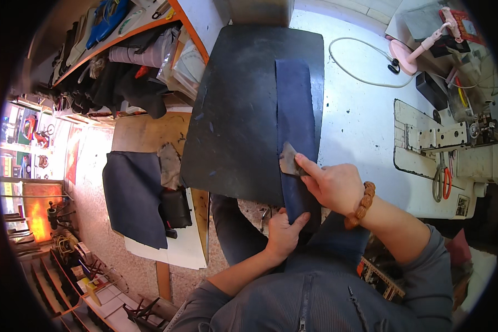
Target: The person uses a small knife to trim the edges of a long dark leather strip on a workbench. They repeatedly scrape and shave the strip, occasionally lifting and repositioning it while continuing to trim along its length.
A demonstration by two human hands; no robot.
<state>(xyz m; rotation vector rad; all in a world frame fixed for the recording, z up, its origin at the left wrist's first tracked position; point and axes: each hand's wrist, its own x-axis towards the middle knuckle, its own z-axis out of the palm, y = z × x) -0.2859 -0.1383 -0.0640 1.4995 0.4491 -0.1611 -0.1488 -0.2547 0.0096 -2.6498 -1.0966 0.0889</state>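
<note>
A long dark blue strip (296, 105), leather or thick cloth, lies lengthwise on the right part of a black mat (238, 105). Its lower end hangs over the mat's near edge. There my left hand (285, 237) pinches it, thumb on top and fingers partly hidden beneath. Further up, my right hand (335, 185) presses a small flat grey-brown piece (289, 160) onto the strip, its index finger stretched along it. The frame does not show what that piece is made of. A brown beaded bracelet (362, 207) circles my right wrist.
On the white table (359, 116) to the right are a sewing machine (462, 135), scissors (442, 180), a pink lamp stand (406, 58) and a looped cable. At left, another dark blue piece (133, 193) lies beside a brown rag (170, 166). Shelves (191, 25) stand above.
</note>
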